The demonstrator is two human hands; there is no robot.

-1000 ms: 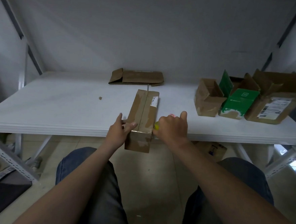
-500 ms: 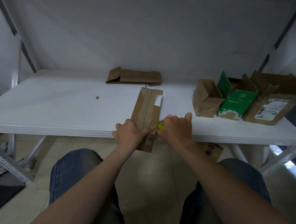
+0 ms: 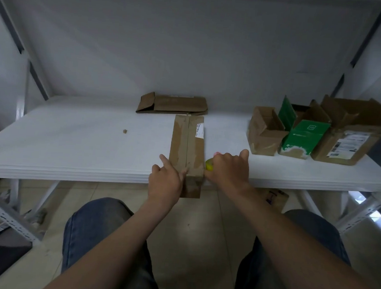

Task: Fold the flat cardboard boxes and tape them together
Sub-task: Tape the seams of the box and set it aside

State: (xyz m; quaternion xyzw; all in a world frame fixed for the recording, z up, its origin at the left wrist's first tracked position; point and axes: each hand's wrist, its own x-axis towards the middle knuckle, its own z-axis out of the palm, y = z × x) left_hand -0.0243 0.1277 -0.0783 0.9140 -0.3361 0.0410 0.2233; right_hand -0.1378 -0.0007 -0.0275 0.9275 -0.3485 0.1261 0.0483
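The left hand braces the near end of a long taped box, index finger straight along its side, thumb on top; just beside the box's other side, the right hand curls round a half-hidden yellow-green object. Beyond both hands the box runs up the white bench; farther off lies a flattened carton.

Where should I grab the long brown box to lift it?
Grip the long brown box at its near end, coming from both long sides: it is narrow, and that end overhangs the table edge, so its underside there looks free.
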